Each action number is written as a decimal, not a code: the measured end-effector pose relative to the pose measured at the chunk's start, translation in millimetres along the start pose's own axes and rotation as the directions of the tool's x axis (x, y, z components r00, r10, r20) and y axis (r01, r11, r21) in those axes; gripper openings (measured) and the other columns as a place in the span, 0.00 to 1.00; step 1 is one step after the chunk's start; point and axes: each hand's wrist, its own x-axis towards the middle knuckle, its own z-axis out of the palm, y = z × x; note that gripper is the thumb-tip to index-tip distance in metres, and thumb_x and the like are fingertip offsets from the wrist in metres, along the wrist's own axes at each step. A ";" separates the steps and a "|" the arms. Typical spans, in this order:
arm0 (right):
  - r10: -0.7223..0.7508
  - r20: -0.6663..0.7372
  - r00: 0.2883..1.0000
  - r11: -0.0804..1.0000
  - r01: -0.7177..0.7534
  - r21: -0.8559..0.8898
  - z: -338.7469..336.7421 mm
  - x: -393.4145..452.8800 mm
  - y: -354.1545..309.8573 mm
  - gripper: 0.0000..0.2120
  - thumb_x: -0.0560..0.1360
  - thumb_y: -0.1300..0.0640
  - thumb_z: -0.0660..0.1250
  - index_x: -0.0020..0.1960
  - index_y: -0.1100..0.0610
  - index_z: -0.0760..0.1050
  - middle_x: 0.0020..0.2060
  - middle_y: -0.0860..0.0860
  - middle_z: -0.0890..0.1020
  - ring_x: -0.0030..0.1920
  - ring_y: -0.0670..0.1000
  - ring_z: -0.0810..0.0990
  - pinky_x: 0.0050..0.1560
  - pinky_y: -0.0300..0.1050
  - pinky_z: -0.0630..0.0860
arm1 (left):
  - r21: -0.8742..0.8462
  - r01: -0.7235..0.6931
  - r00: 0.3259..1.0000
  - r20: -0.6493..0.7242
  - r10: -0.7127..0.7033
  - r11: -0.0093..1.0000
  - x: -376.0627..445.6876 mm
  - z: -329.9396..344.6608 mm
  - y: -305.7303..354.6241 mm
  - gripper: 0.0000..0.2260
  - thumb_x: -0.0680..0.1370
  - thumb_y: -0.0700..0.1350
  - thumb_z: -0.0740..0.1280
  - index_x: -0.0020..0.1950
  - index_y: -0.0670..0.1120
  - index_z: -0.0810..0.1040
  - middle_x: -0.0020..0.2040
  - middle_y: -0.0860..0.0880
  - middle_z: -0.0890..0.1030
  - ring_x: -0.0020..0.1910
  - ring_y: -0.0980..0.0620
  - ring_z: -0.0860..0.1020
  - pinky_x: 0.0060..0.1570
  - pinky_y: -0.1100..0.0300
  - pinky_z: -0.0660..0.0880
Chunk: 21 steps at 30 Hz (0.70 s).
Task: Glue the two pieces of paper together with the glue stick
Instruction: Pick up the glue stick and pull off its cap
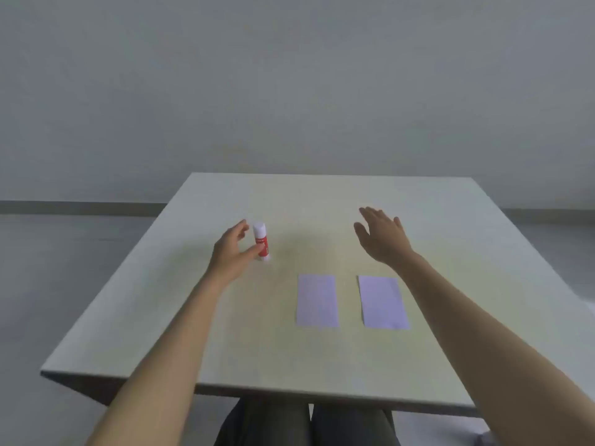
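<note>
This looks like the very start: the left hand point(233, 249) is closing on the glue stick point(261, 241), which stands upright on the table point(322, 201) left of centre, cap on. Its fingers point(242, 227) are curled apart around the tube, the thumb about touching it, no firm grip yet. The right hand point(381, 236) hovers open, right of centre. Two paper pieces point(317, 300) point(383, 302) lie side by side, apart, lower centre. Next, I'd guess: grip, lift, uncap.

The table point(322, 349) has a smooth, matt, pale laminate-looking top. The 2 sheets of paper point(317, 300) point(383, 302) look flat and matt. The glue stick point(261, 241) looks like smooth red-and-white plastic.
</note>
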 end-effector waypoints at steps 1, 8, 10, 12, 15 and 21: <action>0.010 0.001 1.000 1.000 -0.010 0.011 2.3 -3.6 -1.9 0.23 0.81 0.51 0.52 0.74 0.57 0.60 0.75 0.53 0.64 0.75 0.54 0.61 0.76 0.57 0.51 | -0.064 0.027 0.998 -0.052 -0.030 0.998 -1.2 5.2 -1.0 0.26 0.73 0.43 0.72 0.69 0.46 0.69 0.67 0.50 0.73 0.65 0.50 0.72 0.60 0.58 0.68; -0.059 -0.057 0.997 0.990 0.066 0.125 14.4 -14.2 -20.0 0.20 0.79 0.53 0.60 0.69 0.57 0.70 0.67 0.54 0.74 0.65 0.55 0.74 0.69 0.52 0.67 | -0.150 0.079 0.987 -0.129 -0.099 0.986 -3.3 32.4 1.0 0.08 0.71 0.43 0.71 0.49 0.45 0.80 0.43 0.45 0.84 0.46 0.50 0.79 0.46 0.60 0.71; -0.085 -0.069 0.994 0.980 0.096 0.174 17.0 -14.5 -29.0 0.19 0.78 0.53 0.61 0.67 0.56 0.72 0.65 0.54 0.76 0.61 0.55 0.78 0.63 0.50 0.72 | -0.139 0.092 0.978 -0.174 -0.116 0.986 -2.9 38.2 0.9 0.04 0.71 0.43 0.69 0.41 0.43 0.78 0.36 0.45 0.83 0.38 0.49 0.77 0.40 0.59 0.70; -0.104 -0.078 0.992 0.965 0.119 0.233 18.0 -14.1 -38.8 0.18 0.78 0.53 0.62 0.66 0.54 0.73 0.64 0.53 0.77 0.55 0.54 0.80 0.57 0.47 0.75 | -0.152 0.096 0.971 -0.201 -0.125 0.984 -3.6 41.9 3.2 0.05 0.72 0.44 0.68 0.38 0.43 0.77 0.31 0.48 0.81 0.33 0.52 0.76 0.37 0.60 0.68; -0.121 -0.092 0.988 0.949 0.142 0.281 15.1 -9.5 -51.8 0.17 0.77 0.53 0.64 0.65 0.53 0.74 0.60 0.52 0.78 0.47 0.53 0.82 0.53 0.46 0.76 | -0.123 0.032 0.980 -0.191 -0.055 0.992 -3.7 45.6 6.6 0.06 0.72 0.45 0.69 0.37 0.45 0.77 0.32 0.48 0.81 0.32 0.52 0.76 0.37 0.60 0.68; -0.095 -0.024 0.995 0.899 0.096 0.427 3.9 -8.9 -67.4 0.22 0.75 0.44 0.65 0.64 0.53 0.74 0.47 0.52 0.84 0.35 0.51 0.79 0.39 0.42 0.75 | 0.185 -0.296 0.946 -0.076 0.314 0.937 -10.5 44.0 30.4 0.14 0.72 0.46 0.71 0.57 0.53 0.80 0.39 0.56 0.76 0.38 0.52 0.75 0.36 0.61 0.70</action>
